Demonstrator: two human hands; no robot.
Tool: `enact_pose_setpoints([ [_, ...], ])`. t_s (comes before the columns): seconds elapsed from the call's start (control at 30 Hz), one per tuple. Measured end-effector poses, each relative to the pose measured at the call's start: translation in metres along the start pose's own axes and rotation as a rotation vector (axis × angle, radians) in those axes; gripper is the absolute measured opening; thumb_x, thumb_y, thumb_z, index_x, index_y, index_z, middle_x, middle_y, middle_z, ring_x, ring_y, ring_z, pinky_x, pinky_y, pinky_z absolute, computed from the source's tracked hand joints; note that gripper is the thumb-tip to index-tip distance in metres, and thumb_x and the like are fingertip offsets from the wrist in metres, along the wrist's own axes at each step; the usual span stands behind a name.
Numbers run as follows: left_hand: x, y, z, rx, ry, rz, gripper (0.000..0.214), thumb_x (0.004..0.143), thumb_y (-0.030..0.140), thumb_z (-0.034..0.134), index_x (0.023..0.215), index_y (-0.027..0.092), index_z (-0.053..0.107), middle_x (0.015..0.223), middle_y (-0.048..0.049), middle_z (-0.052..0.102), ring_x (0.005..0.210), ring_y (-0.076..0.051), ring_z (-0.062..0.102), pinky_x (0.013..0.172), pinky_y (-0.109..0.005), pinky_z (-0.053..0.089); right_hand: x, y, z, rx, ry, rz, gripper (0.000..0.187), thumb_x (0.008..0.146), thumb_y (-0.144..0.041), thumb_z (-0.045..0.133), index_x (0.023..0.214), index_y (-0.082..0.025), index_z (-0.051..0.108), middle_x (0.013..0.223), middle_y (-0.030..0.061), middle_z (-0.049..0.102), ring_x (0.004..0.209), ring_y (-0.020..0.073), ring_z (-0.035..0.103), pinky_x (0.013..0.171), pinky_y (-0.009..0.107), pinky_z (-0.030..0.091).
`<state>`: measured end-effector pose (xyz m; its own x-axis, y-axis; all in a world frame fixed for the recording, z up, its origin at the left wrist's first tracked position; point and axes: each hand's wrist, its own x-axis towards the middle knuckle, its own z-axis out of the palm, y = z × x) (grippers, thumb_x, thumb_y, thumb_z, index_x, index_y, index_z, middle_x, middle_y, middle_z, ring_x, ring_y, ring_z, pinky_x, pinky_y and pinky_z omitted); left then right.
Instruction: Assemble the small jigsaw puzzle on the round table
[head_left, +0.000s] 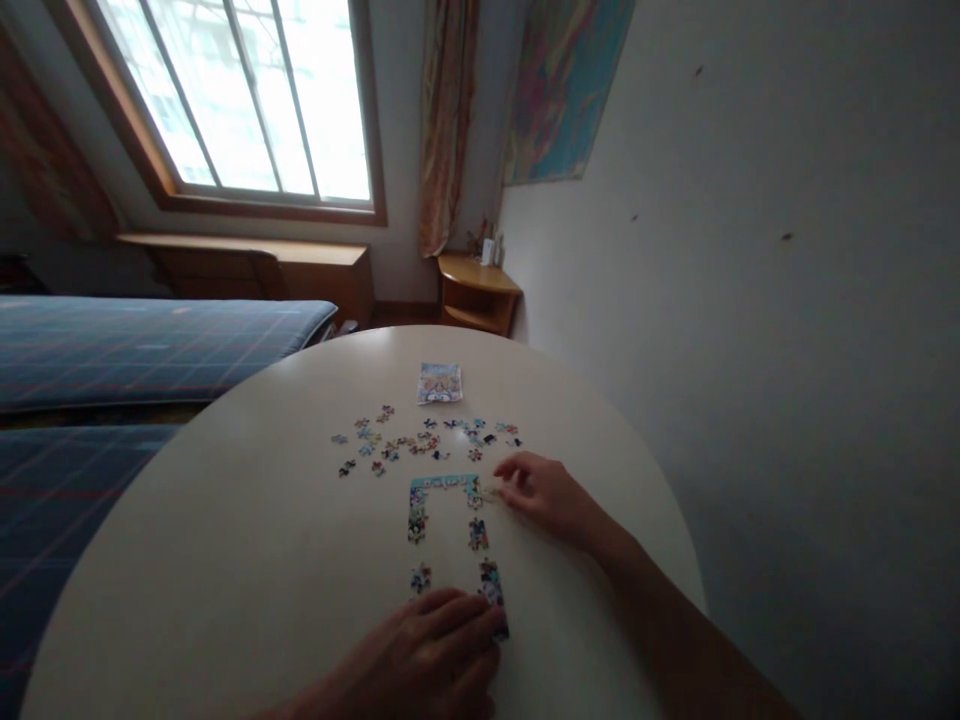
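A partly joined jigsaw frame (442, 495) lies on the round white table (247, 520). Its top edge and two short side strips are assembled. My right hand (544, 490) rests at the frame's top right corner, fingers pinched together on a small piece I can barely make out. My left hand (431, 655) lies flat near the table's front edge, fingers stretched out and touching a short strip of joined pieces (493, 595). Several loose pieces (420, 445) are scattered beyond the frame. A small picture card (439, 383) lies farther back.
A bed with a blue checked cover (112, 350) stands left of the table. A grey wall (750, 300) runs close along the right. A wooden corner shelf (476, 290) and a window (247, 100) are at the back.
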<state>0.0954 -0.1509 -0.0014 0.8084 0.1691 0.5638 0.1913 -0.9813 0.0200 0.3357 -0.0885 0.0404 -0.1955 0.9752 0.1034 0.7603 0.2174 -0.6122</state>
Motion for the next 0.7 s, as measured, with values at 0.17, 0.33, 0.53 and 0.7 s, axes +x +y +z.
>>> enact_pose_setpoints([
  [0.17,0.000,0.000,0.002,0.017,-0.003,0.003,0.020,0.099,0.031,0.053,0.093,0.016,0.065,0.112,-0.0034,0.072,0.100,-0.016,0.064,0.090,-0.028,0.052,0.005,-0.002,0.008,-0.128,0.014,-0.134,0.016,0.085,-0.032,0.067,0.097,-0.027,0.076,0.101,0.0043,0.070,0.090,0.0174,0.064,0.087,0.034,0.044],
  [0.33,-0.001,-0.001,0.003,0.031,0.005,0.029,0.022,0.100,0.032,0.051,0.092,0.017,0.065,0.113,-0.0045,0.071,0.101,-0.017,0.064,0.091,-0.028,0.051,0.008,0.000,0.004,-0.154,0.008,-0.076,0.013,0.084,-0.029,0.067,0.089,-0.022,0.076,0.096,0.0053,0.071,0.087,0.0180,0.064,0.082,0.032,0.046],
  [0.53,-0.001,-0.003,0.003,0.030,-0.006,0.039,0.020,0.100,0.027,0.051,0.091,0.016,0.065,0.114,-0.0043,0.070,0.098,-0.016,0.064,0.090,-0.027,0.051,0.007,0.000,0.000,-0.074,-0.037,0.033,0.011,0.083,-0.029,0.068,0.083,-0.019,0.072,0.085,0.0044,0.070,0.073,0.0164,0.063,0.069,0.028,0.046],
  [0.7,0.002,-0.002,0.000,0.017,-0.005,0.028,0.021,0.100,0.028,0.050,0.091,0.015,0.064,0.110,-0.0048,0.071,0.097,-0.016,0.064,0.089,-0.028,0.052,0.003,0.000,-0.005,-0.202,0.069,-0.017,0.004,0.083,-0.020,0.066,0.081,-0.019,0.070,0.083,0.0036,0.073,0.082,0.0199,0.065,0.080,0.034,0.044],
])
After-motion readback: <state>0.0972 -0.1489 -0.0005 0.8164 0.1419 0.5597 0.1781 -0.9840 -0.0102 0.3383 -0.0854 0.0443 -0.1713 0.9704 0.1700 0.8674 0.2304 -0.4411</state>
